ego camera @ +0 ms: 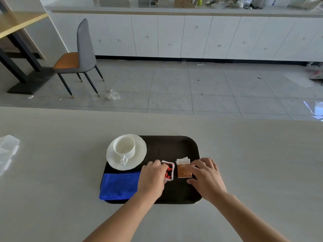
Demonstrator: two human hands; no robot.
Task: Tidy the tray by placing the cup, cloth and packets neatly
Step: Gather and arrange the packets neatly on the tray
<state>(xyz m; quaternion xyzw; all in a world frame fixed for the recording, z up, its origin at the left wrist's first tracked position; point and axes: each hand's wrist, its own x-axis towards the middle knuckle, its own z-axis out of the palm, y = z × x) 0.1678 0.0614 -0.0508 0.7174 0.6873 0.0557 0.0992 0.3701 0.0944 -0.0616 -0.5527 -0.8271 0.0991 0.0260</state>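
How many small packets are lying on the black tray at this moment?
2 stacks show. The red-and-black packet lies under the left hand fingertips; the brown packet is beside it, touched by the right hand. White edges beneath suggest more packets underneath.

On tray (pixel 183 142): one cup (pixel 124 146), one saucer (pixel 138 154), one blue cloth (pixel 118 186), two packet stacks, red (pixel 169 171) and brown (pixel 183 169). Two hands, left (pixel 152 179), right (pixel 207 177).
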